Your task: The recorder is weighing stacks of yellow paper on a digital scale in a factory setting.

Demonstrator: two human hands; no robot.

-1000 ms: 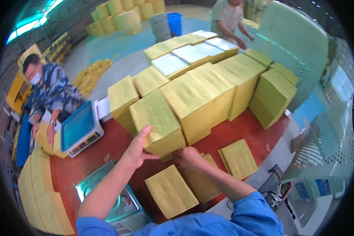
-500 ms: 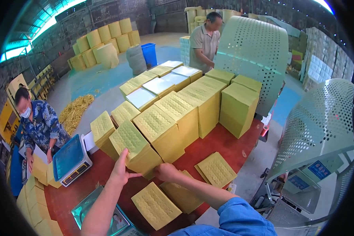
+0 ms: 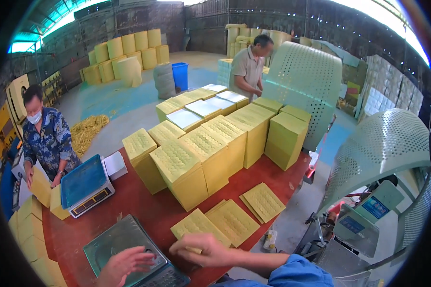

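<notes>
My left hand [image 3: 125, 263] is held over the near part of the digital scale [image 3: 117, 241], fingers stretched and apart, with nothing in it. My right hand [image 3: 207, 249] hovers between the scale and the front edge of a low stack of yellow embossed paper [image 3: 200, 226]. Its fingers are loosely bent and slightly blurred, and I see nothing in them. Two more low stacks of the same paper lie beside that one, a middle stack [image 3: 232, 221] and a right stack [image 3: 264, 202]. Beyond them, a tall yellow paper stack [image 3: 179, 174] stands squared up against others.
Tall yellow stacks [image 3: 246, 126] fill the red table's [image 3: 143, 210] far side, some topped with white sheets [image 3: 184, 118]. A second scale [image 3: 86, 184] stands at left, near a co-worker [image 3: 50, 143] handling paper. Another person [image 3: 248, 71] stands by a perforated green machine guard [image 3: 304, 86].
Both hands have come away from the tall paper stack and back toward me. That stack now stands closer against its neighbours. The view has shifted, showing more of the near scale.
</notes>
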